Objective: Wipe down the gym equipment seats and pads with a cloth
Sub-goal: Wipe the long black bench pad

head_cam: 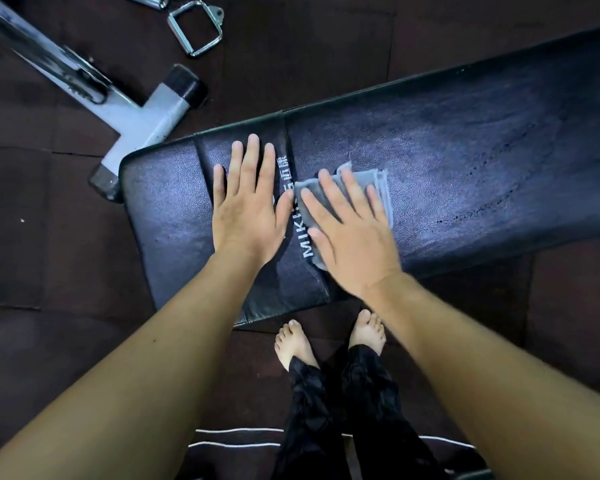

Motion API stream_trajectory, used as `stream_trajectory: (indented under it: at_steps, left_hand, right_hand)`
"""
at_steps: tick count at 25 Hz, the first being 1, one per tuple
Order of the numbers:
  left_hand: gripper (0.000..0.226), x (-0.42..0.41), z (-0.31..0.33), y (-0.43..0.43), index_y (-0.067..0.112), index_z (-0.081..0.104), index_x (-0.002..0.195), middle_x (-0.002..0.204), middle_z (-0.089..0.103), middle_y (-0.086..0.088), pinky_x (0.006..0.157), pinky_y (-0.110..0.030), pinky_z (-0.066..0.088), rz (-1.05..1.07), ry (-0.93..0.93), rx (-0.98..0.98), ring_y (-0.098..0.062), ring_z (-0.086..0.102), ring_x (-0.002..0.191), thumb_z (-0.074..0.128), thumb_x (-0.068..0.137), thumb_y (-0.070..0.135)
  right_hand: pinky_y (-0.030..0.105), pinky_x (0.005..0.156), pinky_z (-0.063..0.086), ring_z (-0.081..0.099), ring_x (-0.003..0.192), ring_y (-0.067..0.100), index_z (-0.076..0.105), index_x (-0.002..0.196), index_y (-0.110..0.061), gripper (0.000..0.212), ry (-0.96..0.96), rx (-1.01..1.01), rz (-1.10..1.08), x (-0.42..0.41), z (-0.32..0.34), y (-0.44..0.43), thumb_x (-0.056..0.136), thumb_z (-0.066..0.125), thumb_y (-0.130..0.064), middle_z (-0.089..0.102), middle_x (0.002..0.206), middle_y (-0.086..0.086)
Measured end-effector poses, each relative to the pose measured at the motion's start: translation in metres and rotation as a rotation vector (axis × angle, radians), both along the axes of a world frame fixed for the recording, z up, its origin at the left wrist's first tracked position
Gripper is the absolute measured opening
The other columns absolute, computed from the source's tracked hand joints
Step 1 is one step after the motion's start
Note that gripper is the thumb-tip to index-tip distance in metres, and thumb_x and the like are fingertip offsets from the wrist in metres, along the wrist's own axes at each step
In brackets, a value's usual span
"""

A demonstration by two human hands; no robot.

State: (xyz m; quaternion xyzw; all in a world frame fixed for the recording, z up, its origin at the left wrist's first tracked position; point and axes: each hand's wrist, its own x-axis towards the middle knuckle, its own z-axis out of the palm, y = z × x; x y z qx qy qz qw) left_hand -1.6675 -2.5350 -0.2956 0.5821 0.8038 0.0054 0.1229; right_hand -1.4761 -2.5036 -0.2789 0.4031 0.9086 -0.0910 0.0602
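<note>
While my left hand (246,209) lay flat and open on the black pad (465,161), my right hand (350,230) pressed the grey cloth (364,178) down with straight fingers.

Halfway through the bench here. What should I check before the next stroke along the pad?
1. Cloth lies flat on the bench pad: ok.
2. Right hand presses the cloth with straight fingers: ok.
3. Left hand braces flat on the pad: ok.
4. Pad to the right of the cloth has nothing lying on it: ok.
5. Marks there are dirt, not wear: cannot tell.
6. Cloth is damp enough: cannot tell.
</note>
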Motion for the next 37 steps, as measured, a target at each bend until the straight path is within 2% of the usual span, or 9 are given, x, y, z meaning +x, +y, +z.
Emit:
stream_trajectory:
  at_steps: [7, 11, 14, 19, 22, 26, 30, 34, 37]
  left_hand:
    - [0.071, 0.002, 0.001, 0.000, 0.019, 0.007, 0.165, 0.173, -0.003, -0.002, 0.128, -0.049, 0.000, 0.008, 0.000, 0.008, -0.023, -0.007, 0.159, 0.022, 0.106, 0.056]
    - [0.071, 0.001, 0.000, 0.000, 0.019, 0.010, 0.165, 0.173, 0.001, -0.002, 0.128, -0.050, 0.002, 0.009, 0.007, 0.029, -0.023, -0.003, 0.159, 0.025, 0.105, 0.055]
    - [0.071, 0.000, 0.001, 0.000, 0.019, 0.010, 0.165, 0.173, 0.001, -0.002, 0.128, -0.049, 0.001, 0.000, -0.003, 0.027, -0.023, -0.004, 0.159, 0.025, 0.105, 0.055]
    - [0.072, -0.002, 0.006, 0.000, 0.017, 0.012, 0.165, 0.173, 0.001, -0.004, 0.128, -0.051, 0.003, -0.012, -0.025, 0.019, -0.024, -0.003, 0.159, 0.027, 0.106, 0.055]
    - [0.071, 0.008, 0.017, 0.004, 0.016, 0.014, 0.164, 0.173, 0.007, -0.005, 0.128, -0.052, 0.006, -0.095, -0.059, 0.042, -0.026, 0.000, 0.159, 0.028, 0.106, 0.054]
    - [0.070, 0.037, 0.021, 0.015, 0.015, 0.016, 0.164, 0.173, 0.009, -0.005, 0.128, -0.051, 0.008, -0.165, -0.076, 0.052, -0.025, 0.001, 0.159, 0.028, 0.107, 0.053]
    - [0.069, 0.067, 0.015, 0.038, 0.014, 0.017, 0.164, 0.173, 0.009, -0.004, 0.128, -0.050, 0.004, -0.200, -0.052, 0.063, -0.025, 0.001, 0.159, 0.027, 0.107, 0.052]
    - [0.069, 0.096, 0.013, 0.062, 0.014, 0.014, 0.164, 0.173, 0.005, -0.004, 0.128, -0.051, 0.003, -0.160, -0.060, 0.066, -0.025, -0.002, 0.160, 0.026, 0.108, 0.051]
    - [0.067, 0.112, 0.010, 0.075, 0.016, 0.015, 0.164, 0.173, 0.006, -0.002, 0.128, -0.051, 0.004, -0.111, -0.070, 0.064, -0.023, -0.001, 0.160, 0.025, 0.107, 0.050]
  right_hand:
    - [0.053, 0.125, 0.008, 0.005, 0.157, 0.031, 0.026, 0.160, -0.030, 0.059, 0.012, 0.030, -0.434, 0.065, 0.000, 0.026, 0.103, 0.030, -0.046, 0.012, 0.170, 0.003]
    - [0.055, 0.123, 0.015, 0.011, 0.156, 0.030, 0.031, 0.158, -0.029, 0.056, 0.051, 0.000, -0.127, 0.020, -0.009, -0.065, 0.104, 0.036, -0.042, 0.018, 0.169, 0.002]
    - [0.053, 0.123, 0.017, 0.017, 0.155, 0.028, 0.032, 0.157, -0.028, 0.057, 0.038, 0.061, -0.021, 0.065, -0.013, -0.025, 0.102, 0.040, -0.041, 0.024, 0.167, 0.001]
    - [0.050, 0.125, 0.006, 0.008, 0.156, 0.029, 0.029, 0.159, -0.026, 0.059, 0.052, 0.060, -0.566, 0.077, -0.007, 0.021, 0.103, 0.033, -0.044, 0.017, 0.169, 0.002]
    - [0.051, 0.126, 0.001, -0.004, 0.157, 0.030, 0.018, 0.162, -0.028, 0.060, -0.021, 0.019, -0.370, 0.034, -0.004, -0.017, 0.105, 0.025, -0.045, 0.004, 0.171, 0.003]
    - [0.052, 0.124, 0.014, 0.008, 0.157, 0.027, 0.026, 0.160, -0.028, 0.058, 0.012, 0.011, 0.008, 0.062, -0.006, 0.000, 0.104, 0.032, -0.044, 0.014, 0.170, 0.001]
    - [0.056, 0.121, 0.021, 0.020, 0.154, 0.032, 0.036, 0.156, -0.025, 0.058, 0.070, 0.059, -0.174, 0.138, -0.011, 0.084, 0.101, 0.035, -0.043, 0.027, 0.166, 0.004]
    - [0.052, 0.125, 0.011, 0.011, 0.156, 0.030, 0.029, 0.159, -0.026, 0.060, 0.058, 0.076, -0.543, 0.133, -0.004, 0.114, 0.102, 0.030, -0.045, 0.018, 0.169, 0.002]
    - [0.054, 0.124, 0.012, 0.006, 0.156, 0.031, 0.024, 0.160, -0.028, 0.061, 0.003, 0.059, -0.309, 0.107, -0.006, 0.058, 0.102, 0.030, -0.045, 0.012, 0.170, 0.003]
